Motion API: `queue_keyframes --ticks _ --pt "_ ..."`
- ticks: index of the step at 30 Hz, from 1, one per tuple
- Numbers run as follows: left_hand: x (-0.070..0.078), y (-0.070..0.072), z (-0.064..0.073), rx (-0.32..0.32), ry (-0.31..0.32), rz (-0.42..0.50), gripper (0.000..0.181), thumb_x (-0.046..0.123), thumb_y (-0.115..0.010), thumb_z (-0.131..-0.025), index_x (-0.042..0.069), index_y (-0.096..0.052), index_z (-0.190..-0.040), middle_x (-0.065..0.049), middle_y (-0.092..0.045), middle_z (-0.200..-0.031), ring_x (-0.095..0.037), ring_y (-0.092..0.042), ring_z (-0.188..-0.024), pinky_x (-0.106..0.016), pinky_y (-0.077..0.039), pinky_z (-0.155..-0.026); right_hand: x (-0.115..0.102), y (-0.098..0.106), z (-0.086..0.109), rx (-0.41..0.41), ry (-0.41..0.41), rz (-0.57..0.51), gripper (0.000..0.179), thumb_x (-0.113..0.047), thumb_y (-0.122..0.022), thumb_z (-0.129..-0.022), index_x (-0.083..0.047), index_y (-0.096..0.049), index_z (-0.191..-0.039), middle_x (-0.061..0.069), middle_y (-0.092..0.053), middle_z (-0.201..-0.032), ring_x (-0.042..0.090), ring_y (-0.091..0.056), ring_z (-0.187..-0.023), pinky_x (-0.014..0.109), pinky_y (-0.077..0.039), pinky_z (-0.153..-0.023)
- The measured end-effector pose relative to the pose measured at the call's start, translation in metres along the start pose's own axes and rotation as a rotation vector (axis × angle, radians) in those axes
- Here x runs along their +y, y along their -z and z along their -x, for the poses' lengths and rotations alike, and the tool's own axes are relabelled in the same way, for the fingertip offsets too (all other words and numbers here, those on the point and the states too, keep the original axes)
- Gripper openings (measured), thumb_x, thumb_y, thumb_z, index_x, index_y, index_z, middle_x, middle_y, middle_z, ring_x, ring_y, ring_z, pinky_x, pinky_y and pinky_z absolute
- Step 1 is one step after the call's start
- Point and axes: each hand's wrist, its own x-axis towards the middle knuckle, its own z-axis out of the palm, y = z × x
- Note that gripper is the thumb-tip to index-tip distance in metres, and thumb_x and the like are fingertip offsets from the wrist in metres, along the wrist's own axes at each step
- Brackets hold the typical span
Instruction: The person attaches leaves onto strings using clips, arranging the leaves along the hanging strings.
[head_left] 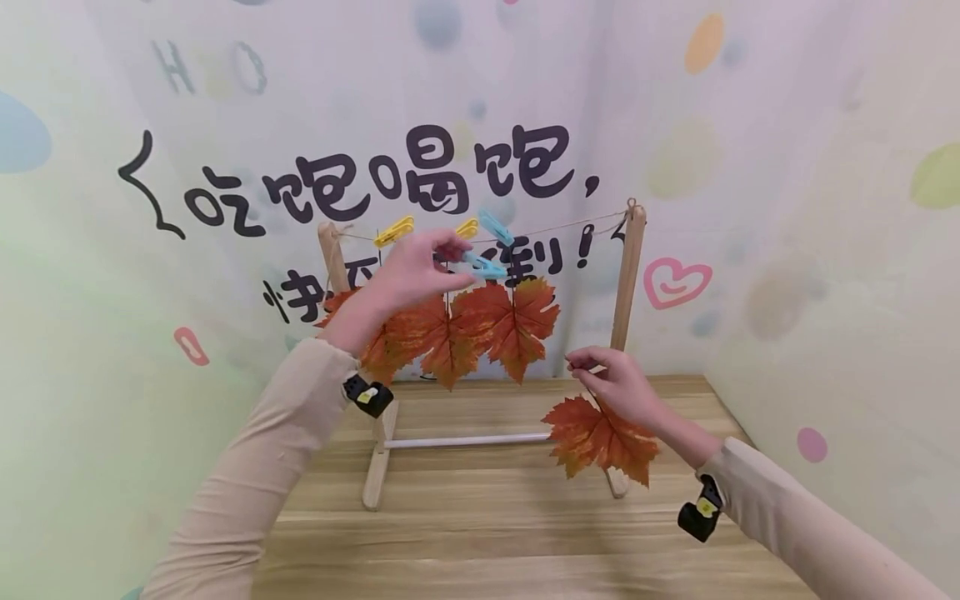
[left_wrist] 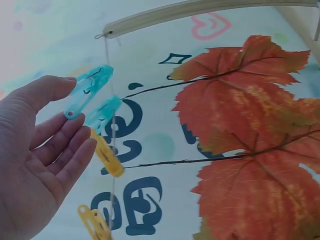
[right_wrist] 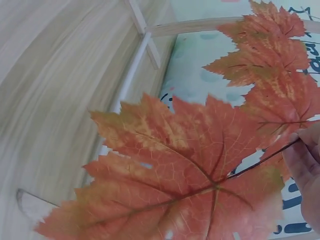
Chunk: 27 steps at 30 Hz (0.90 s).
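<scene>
My left hand (head_left: 420, 267) pinches a light blue clothespin (left_wrist: 90, 91) between thumb and fingers, just in front of the string (head_left: 570, 224). Low on the right, my right hand (head_left: 618, 385) pinches the thin dark stem of a red-orange maple leaf (head_left: 600, 437), which hangs below the fingers. Other maple leaves (head_left: 517, 329) hang in an overlapping row from the string by their stems. Two yellow clothespins (head_left: 393, 232) and another light blue clothespin (head_left: 496, 227) sit on the string above them. In the head view my left hand and forearm hide part of the row.
A wooden post (head_left: 628, 279) carries the string on the right, and a second post (head_left: 332, 250) on the left. A white rod (head_left: 465, 440) joins their feet on the wooden table (head_left: 450, 542). Behind stands a printed wall sheet (head_left: 787, 208).
</scene>
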Motion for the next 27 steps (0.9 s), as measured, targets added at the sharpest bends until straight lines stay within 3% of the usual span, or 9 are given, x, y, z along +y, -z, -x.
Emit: queue_keyframes --ticks 12,19,27 --pt "0.012 0.019 -0.015 0.08 -0.024 0.006 0.029 0.011 -0.071 -0.077 -0.002 -0.06 -0.101 -0.017 -0.06 -0.098 -0.026 -0.056 -0.092 -0.031 -0.051 -0.078 -0.013 0.004 -0.023 0.064 -0.034 -0.023 0.018 -0.001 -0.061 -0.084 0.0 -0.065 -0.102 0.011 -0.067 -0.091 0.021 -0.062 -0.082 0.025 -0.053 -0.07" --pt "0.014 0.022 -0.026 0.122 -0.025 -0.005 0.03 0.013 -0.07 -0.078 -0.001 -0.062 -0.104 -0.013 -0.062 -0.1 -0.019 -0.056 -0.093 -0.03 -0.051 -0.079 -0.026 0.004 -0.038 0.139 -0.058 -0.067 0.019 -0.001 -0.061 -0.084 0.006 -0.064 -0.101 0.016 -0.067 -0.09 0.025 -0.062 -0.081 0.018 -0.051 -0.068" --pt "0.017 0.023 -0.047 0.136 -0.005 -0.032 0.03 0.015 -0.067 -0.081 0.001 -0.063 -0.107 -0.011 -0.064 -0.099 -0.016 -0.058 -0.088 -0.025 -0.048 -0.078 -0.024 0.013 -0.059 0.243 -0.052 -0.139 0.018 -0.002 -0.062 -0.084 0.007 -0.064 -0.1 0.025 -0.064 -0.091 0.007 -0.06 -0.074 0.015 -0.05 -0.066"
